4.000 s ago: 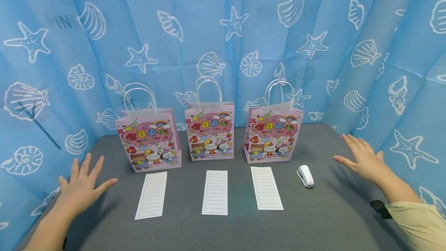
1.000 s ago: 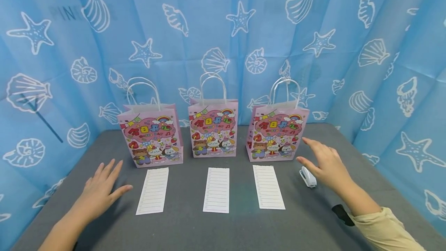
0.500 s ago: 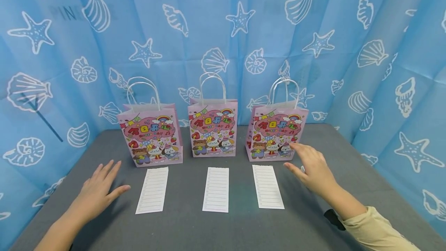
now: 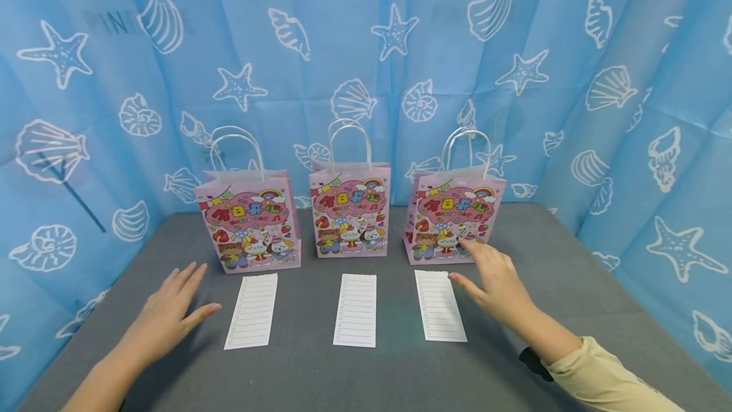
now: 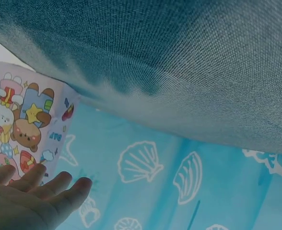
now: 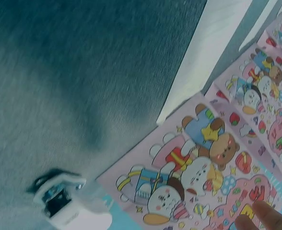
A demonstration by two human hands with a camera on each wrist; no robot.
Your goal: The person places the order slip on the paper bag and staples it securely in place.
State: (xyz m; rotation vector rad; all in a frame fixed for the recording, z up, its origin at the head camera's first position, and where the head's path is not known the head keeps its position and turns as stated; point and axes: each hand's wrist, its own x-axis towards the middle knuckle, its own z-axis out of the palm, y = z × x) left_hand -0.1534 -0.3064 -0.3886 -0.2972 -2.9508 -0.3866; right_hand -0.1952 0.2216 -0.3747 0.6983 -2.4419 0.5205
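Observation:
In the head view my left hand [image 4: 162,320] is spread above the table, left of the left checklist slip [image 4: 251,311], holding nothing. My right hand [image 4: 496,285], also holding nothing, hovers with extended fingers beside the right slip [image 4: 440,306], its fingertips overlapping the lower front of the right paper gift bag [image 4: 454,215]. A middle slip [image 4: 355,310] lies before the middle gift bag [image 4: 350,208]. Behind the left slip stands the left gift bag [image 4: 248,221]. The white stapler [image 6: 74,211] shows in the right wrist view near the right bag; in the head view my right hand hides it.
The bags, pink with cartoon animals and white handles, stand upright in a row at the back of the grey cloth-covered table [image 4: 400,380]. A blue curtain [image 4: 366,49] with white seashell prints hangs behind and along both sides.
My right hand has moved left from beyond the stapler, passing over it to the right slip. My left hand has shifted slightly inward from its earlier place. Bags and slips keep their places.

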